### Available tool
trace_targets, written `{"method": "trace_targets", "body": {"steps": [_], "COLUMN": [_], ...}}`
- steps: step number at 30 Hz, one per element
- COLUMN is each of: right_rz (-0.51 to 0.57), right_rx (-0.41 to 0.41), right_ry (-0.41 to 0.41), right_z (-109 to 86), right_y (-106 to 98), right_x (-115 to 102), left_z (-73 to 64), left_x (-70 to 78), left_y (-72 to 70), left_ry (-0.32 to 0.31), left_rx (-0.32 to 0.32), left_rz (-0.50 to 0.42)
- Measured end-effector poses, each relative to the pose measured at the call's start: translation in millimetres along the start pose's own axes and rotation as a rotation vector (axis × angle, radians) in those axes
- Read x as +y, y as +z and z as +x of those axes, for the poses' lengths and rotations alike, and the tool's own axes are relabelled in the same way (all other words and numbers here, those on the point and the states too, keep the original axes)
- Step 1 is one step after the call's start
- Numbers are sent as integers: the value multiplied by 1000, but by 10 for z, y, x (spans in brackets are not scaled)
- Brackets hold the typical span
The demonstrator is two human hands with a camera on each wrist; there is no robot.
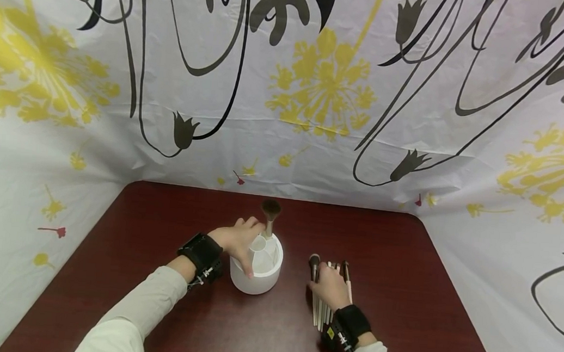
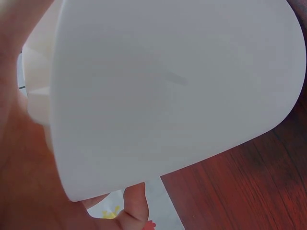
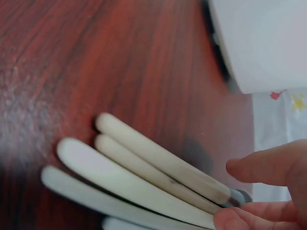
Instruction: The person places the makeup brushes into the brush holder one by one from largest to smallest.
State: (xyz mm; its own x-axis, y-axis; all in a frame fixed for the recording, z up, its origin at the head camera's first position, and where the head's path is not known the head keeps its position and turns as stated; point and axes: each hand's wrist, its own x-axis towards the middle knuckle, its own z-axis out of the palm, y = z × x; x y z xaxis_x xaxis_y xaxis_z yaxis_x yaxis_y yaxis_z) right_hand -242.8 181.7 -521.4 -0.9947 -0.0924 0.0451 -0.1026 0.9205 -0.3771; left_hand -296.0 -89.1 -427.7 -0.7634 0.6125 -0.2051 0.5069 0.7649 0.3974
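Holding Firm on the Left, Poised on the Right

Straight to the left side: clasping the white holder with the left hand, thumb down the near wall, fingers over towards the far side. Standing upright on the table, that one, split into compartments inside, with a single dark-headed brush upright in the far right part.

Now across to the right: covering the loose brushes with the right hand, fingertips on the handles, thumb spread away from the nearest one (nicely caught from the right wrist). Not pinching, by the look of it, though hard to judge under the palm. Lying side by side, heads away, handle ends near, packed close.

Best played by singling out one handle, pinching near the head, then lifting straight up before swinging sideways, so as not to drag the neighbours. Brace the holder evenly; likely to slide or tip if shoved from one side.

And the room? Plenty of open table top between holder and brushes, more out towards the right edge. Mind the far edge, with patterned cloth hanging just beyond. Mind that upright brush too: go over or in front, never through.
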Motion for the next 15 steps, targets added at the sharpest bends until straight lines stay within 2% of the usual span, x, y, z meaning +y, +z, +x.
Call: {"method": "trace_targets", "body": {"steps": [6,15], "right_rz": [64,50], "right_rx": [-19,-28], "right_ry": [9,25], "right_z": [-1,38], "right_y": [67,58], "right_x": [21,-21], "left_z": [-3,-14], "left_x": [12,8], "left_y": [0,-12], "left_ry": [12,8], "left_rx": [0,1], "left_rz": [-5,-3]}}
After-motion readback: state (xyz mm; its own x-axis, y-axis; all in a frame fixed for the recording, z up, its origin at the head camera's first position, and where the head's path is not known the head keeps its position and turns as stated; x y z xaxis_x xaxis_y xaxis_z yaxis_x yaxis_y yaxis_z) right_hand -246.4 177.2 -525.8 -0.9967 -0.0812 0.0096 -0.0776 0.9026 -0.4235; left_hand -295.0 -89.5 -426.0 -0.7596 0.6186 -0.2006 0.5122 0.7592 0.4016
